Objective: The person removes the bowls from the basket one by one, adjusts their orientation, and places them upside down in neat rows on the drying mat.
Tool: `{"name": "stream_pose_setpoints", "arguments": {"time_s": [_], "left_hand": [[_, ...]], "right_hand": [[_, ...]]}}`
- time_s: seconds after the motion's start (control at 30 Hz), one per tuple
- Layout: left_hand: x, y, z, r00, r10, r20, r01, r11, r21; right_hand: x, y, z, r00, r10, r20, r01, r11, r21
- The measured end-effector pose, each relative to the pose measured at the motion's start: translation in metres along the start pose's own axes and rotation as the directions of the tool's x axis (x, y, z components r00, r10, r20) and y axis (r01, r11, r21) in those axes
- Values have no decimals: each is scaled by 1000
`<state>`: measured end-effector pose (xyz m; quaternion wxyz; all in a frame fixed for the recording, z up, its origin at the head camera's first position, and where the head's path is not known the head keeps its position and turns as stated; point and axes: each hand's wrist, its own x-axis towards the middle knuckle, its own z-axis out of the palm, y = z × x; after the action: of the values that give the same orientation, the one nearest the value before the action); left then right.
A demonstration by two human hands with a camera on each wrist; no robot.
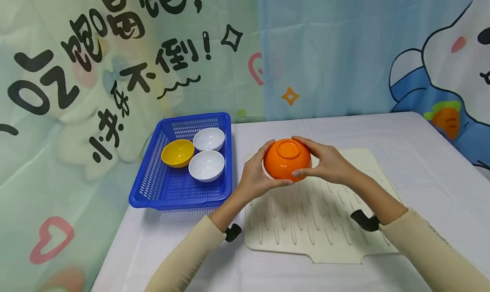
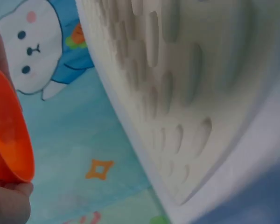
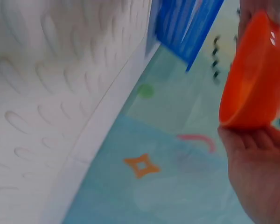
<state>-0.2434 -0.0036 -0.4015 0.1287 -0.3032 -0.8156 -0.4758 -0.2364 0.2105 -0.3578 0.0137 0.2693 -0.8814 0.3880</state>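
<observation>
Beige sleeves [image 1: 191,253] enter from the bottom edge of the head view. Just right of centre, the left hand [image 1: 255,176] and the right hand [image 1: 331,162] grip an orange bowl [image 1: 281,169] between them, one on each side. It is held bottom-up above a ridged cream mat [image 1: 321,241], its foot ring facing the camera. Its even gloss and clean shape suggest stiff, light plastic, though the material cannot be told for sure; it would probably survive a knock, but the smooth curved wall could slip, especially if wet. The rim, pinched at opposite sides, looks the surest hold. Left of centre, a blue basket [image 1: 180,205] bears two white bowls [image 1: 206,168] and a yellow bowl [image 1: 178,154]. Behind, a printed curtain [image 1: 329,49] fills the upper frame.
</observation>
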Motion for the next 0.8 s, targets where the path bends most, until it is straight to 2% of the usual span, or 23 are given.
{"name": "stream_pose_setpoints", "arguments": {"time_s": [0.07, 0.17, 0.33, 0.57, 0.8], "left_hand": [[5, -7, 8, 998, -63, -19, 63, 998, -10], [11, -19, 20, 986, -164, -30, 164, 986, 2], [15, -43, 36, 961, -278, -1, 278, 960, 24], [18, -63, 47, 942, -328, 66, 323, 944, 75], [22, -68, 49, 905, -401, 143, 388, 915, 111]], "right_hand": [[11, 12, -3, 999, 9, 48, -11, 999, 32], [24, 31, -1, 993, 23, 118, -38, 991, 128], [35, 63, 13, 983, 48, 177, -90, 968, 236], [36, 93, 37, 983, 83, 165, -129, 947, 293], [34, 105, 48, 981, 127, 150, -165, 945, 281]]}}
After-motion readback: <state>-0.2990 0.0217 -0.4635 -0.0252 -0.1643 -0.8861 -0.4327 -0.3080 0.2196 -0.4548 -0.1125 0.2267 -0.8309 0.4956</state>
